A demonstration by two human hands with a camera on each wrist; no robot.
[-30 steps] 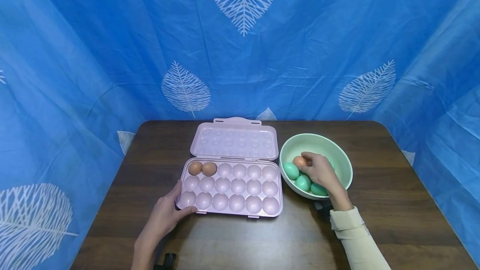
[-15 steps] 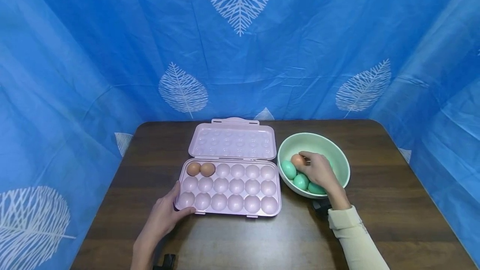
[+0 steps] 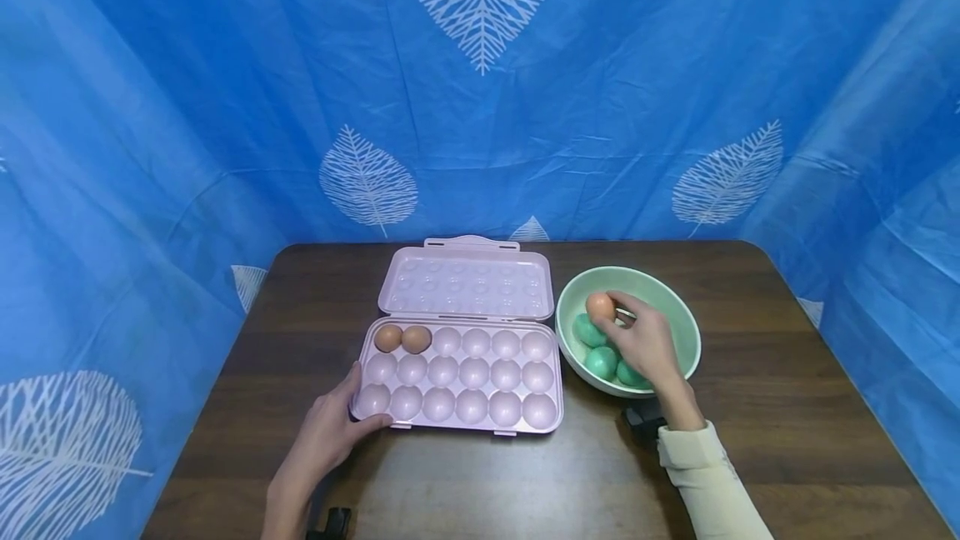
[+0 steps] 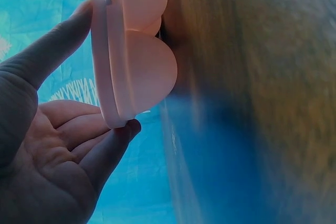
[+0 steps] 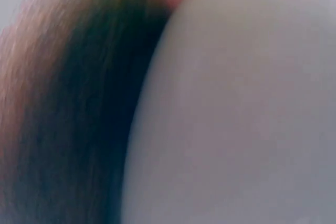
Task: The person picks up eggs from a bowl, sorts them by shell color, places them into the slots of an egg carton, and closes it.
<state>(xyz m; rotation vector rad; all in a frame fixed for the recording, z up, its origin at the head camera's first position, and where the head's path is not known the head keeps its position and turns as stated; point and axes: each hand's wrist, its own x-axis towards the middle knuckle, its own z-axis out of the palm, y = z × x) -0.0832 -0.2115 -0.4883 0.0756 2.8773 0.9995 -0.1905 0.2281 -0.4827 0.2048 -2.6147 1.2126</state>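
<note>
A pink plastic egg carton [image 3: 557,373] lies with its lid [image 3: 465,282] folded back on the table. Two brown eggs [image 3: 387,337] sit side by side in its back row at the left end. My left hand [image 3: 330,432] grips the carton's front left corner, thumb along the front edge; the left wrist view shows the fingers [image 4: 107,153] around the rim. Over the light green bowl [image 3: 678,298], my right hand [image 3: 641,340] pinches another brown egg [image 3: 600,307] between thumb and fingertips. Several green eggs [image 3: 601,362] lie in the bowl, partly covered by the hand.
The bowl stands close against the carton's right side. Dark wood tabletop [image 3: 480,490] runs under both, with a blue leaf-print cloth [image 3: 480,148] hanging behind and at the sides. Mostly the bowl's blurred outer wall [image 5: 236,108] fills the right wrist view.
My right hand has raised the brown egg a little from among the green eggs, and a green egg beside it has shifted. The left hand stays at the carton's corner.
</note>
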